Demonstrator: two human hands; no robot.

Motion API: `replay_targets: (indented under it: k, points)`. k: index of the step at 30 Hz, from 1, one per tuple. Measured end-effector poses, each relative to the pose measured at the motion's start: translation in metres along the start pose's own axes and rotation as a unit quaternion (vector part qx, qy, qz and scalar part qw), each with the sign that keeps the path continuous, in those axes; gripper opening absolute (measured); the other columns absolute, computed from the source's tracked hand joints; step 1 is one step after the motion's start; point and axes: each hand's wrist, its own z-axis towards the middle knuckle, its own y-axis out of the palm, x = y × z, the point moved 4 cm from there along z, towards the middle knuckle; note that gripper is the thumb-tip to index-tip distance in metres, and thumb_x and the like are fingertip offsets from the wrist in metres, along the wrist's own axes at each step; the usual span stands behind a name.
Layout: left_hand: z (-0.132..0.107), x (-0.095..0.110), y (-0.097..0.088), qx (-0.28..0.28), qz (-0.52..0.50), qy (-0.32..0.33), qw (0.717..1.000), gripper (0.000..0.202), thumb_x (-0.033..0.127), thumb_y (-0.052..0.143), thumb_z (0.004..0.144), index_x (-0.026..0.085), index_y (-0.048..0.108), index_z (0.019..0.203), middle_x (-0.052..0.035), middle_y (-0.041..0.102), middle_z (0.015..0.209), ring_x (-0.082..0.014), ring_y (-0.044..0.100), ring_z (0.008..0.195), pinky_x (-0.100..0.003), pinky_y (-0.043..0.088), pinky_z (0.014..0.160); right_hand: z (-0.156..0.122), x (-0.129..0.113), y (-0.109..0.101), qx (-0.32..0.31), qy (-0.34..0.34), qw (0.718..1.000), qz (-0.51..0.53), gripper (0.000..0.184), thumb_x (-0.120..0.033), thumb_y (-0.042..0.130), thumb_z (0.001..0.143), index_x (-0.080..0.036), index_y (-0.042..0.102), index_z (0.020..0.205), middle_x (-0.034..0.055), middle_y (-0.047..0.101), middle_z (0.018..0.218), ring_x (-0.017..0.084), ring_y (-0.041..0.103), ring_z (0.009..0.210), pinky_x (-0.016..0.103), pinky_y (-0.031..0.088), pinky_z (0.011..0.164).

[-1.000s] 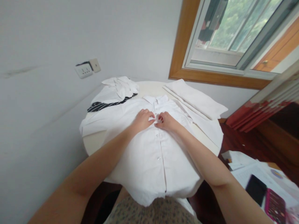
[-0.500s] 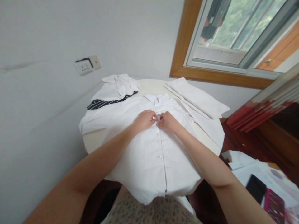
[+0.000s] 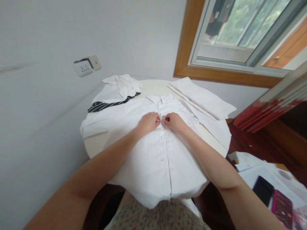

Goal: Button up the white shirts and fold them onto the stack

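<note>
A white button-up shirt (image 3: 144,159) lies front side up on a round table (image 3: 96,145), its collar away from me and its hem hanging over the near edge. At the placket, below the collar, my left hand (image 3: 150,122) pinches the cloth between thumb and fingers. Close beside it my right hand (image 3: 174,122) is closed in a pinch on the shirt's other front edge. The fingertips hide whatever button or hole lies between them. Lower down the front, a couple of clear buttons show.
White folded cloth (image 3: 201,97) rests at the table's back right. A crumpled white garment (image 3: 117,88) lies over black striped fabric (image 3: 109,105) at the back left, near a wall socket (image 3: 82,67). Papers (image 3: 254,172) and two phones, one a dark phone (image 3: 263,190), are at the lower right.
Both hands stay at the same spot on the placket. My right fingers have curled in more, and a small gap shows between the two hands.
</note>
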Motion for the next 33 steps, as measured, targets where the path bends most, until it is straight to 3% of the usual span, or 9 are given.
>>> replay_targets:
  k: [5, 9, 15, 21, 28, 33]
  points:
    - [-0.002, 0.009, -0.004, 0.003, 0.068, 0.001, 0.998, 0.020, 0.034, 0.050, 0.094, 0.020, 0.064, 0.097, -0.0080, 0.066, 0.096, -0.0237, 0.062, 0.093, -0.034, 0.045, 0.079, 0.000, 0.005, -0.009, -0.016, 0.007, 0.999, 0.049, 0.018, -0.019, 0.059, 0.082, -0.014, 0.076, 0.084, 0.0061, 0.074, 0.079, 0.014, 0.062, 0.072, 0.022, 0.039, 0.067]
    - [-0.003, 0.013, -0.003, 0.014, 0.092, 0.012, 0.996, 0.022, 0.032, 0.046, 0.095, 0.019, 0.064, 0.098, -0.0103, 0.066, 0.094, -0.0265, 0.061, 0.095, -0.036, 0.044, 0.080, 0.001, 0.016, -0.009, -0.041, 0.042, 0.984, 0.167, 0.016, -0.019, 0.060, 0.078, -0.015, 0.071, 0.068, 0.0000, 0.062, 0.054, 0.011, 0.053, 0.053, 0.022, 0.036, 0.057]
    - [0.004, 0.001, 0.002, -0.014, -0.105, -0.017, 0.994, 0.018, 0.031, 0.050, 0.091, 0.021, 0.065, 0.090, -0.0033, 0.069, 0.085, -0.0174, 0.062, 0.077, -0.028, 0.046, 0.069, 0.005, 0.029, -0.005, -0.050, 0.052, 0.932, 0.356, 0.011, -0.021, 0.061, 0.072, -0.015, 0.064, 0.064, -0.0056, 0.047, 0.045, 0.007, 0.039, 0.043, 0.020, 0.028, 0.044]
    - [0.008, -0.008, 0.004, -0.010, -0.209, -0.066, 0.976, 0.013, 0.026, 0.057, 0.084, 0.019, 0.068, 0.083, -0.0016, 0.071, 0.080, -0.0161, 0.064, 0.076, -0.026, 0.049, 0.071, 0.004, 0.019, 0.002, -0.050, 0.087, 0.875, 0.473, 0.005, -0.019, 0.063, 0.071, -0.015, 0.065, 0.068, -0.0027, 0.056, 0.051, 0.008, 0.048, 0.047, 0.018, 0.038, 0.046]
    - [0.008, -0.019, 0.005, -0.022, -0.263, -0.104, 0.959, 0.016, 0.025, 0.057, 0.083, 0.018, 0.071, 0.082, -0.0025, 0.075, 0.082, -0.0161, 0.067, 0.079, -0.025, 0.050, 0.071, 0.005, 0.015, 0.009, -0.048, 0.084, 0.875, 0.474, 0.003, -0.015, 0.063, 0.069, -0.015, 0.065, 0.066, -0.0036, 0.055, 0.051, 0.008, 0.048, 0.047, 0.018, 0.039, 0.047]
    - [0.010, -0.019, 0.007, -0.016, -0.231, -0.108, 0.967, 0.021, 0.029, 0.056, 0.085, 0.017, 0.073, 0.082, -0.0041, 0.075, 0.083, -0.0172, 0.067, 0.079, -0.027, 0.049, 0.072, 0.005, 0.015, 0.008, -0.041, 0.075, 0.882, 0.463, 0.005, -0.016, 0.063, 0.069, -0.014, 0.067, 0.069, -0.0040, 0.055, 0.050, 0.008, 0.048, 0.047, 0.018, 0.038, 0.047]
